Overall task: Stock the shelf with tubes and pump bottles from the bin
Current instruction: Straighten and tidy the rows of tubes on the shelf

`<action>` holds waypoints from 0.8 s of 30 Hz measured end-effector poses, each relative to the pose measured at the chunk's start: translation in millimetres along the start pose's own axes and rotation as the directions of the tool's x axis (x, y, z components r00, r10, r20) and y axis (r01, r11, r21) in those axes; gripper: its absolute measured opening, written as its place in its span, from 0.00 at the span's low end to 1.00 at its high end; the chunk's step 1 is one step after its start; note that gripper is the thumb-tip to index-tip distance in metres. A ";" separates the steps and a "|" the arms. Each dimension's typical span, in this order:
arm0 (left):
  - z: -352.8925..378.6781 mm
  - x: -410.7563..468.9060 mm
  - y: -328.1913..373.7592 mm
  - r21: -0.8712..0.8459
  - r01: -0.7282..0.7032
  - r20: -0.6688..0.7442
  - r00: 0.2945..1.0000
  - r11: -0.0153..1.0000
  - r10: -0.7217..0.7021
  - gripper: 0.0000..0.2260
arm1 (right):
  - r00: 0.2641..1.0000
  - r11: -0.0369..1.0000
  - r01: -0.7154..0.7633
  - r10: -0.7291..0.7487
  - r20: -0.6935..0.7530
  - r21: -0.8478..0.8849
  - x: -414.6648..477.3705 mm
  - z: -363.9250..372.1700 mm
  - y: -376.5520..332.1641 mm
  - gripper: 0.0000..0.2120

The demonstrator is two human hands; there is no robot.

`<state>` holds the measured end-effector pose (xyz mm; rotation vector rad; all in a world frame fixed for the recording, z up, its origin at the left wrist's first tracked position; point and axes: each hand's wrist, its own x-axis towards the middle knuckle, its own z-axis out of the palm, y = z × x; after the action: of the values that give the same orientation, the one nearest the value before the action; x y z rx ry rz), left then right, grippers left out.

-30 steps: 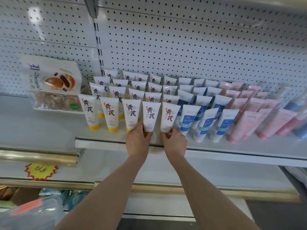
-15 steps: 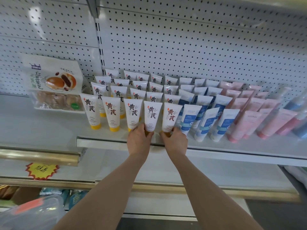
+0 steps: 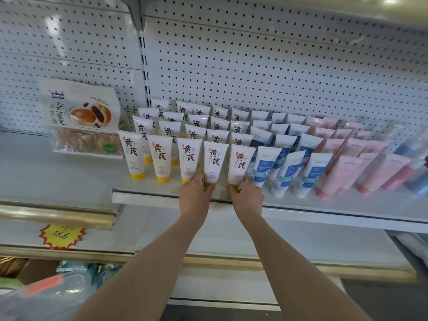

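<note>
At the shelf (image 3: 150, 197) edge, left hand (image 3: 195, 196) fingers (image 3: 197, 181) pinch a yellow-capped tube (image 3: 215, 161) by its cap; right hand (image 3: 247, 198) fingers seem to pinch the neighbouring tube (image 3: 240, 163) likewise. Beyond the fingers stand more rows, blue tubes (image 3: 264, 163) right of them.

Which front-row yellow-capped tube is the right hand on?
The rightmost yellow-capped tube, beside the blue tubes; the right hand pinches its cap.

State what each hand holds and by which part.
The left hand grips the fourth front-row yellow-capped tube at its cap end; the right hand grips the fifth tube likewise. Both stand cap-down on the shelf.
</note>
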<state>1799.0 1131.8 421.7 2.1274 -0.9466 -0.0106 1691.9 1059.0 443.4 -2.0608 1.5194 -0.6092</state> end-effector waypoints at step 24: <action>-112.0 105.2 90.1 0.054 -0.508 0.085 0.860 0.860 0.502 0.11 | 0.783 0.783 0.613 -0.620 -0.053 -0.108 76.4 -145.2 -78.2 0.08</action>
<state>1852.5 1102.7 589.1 1.8901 -1.5459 0.2210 1680.2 986.0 609.4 -2.6425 0.8811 -0.8900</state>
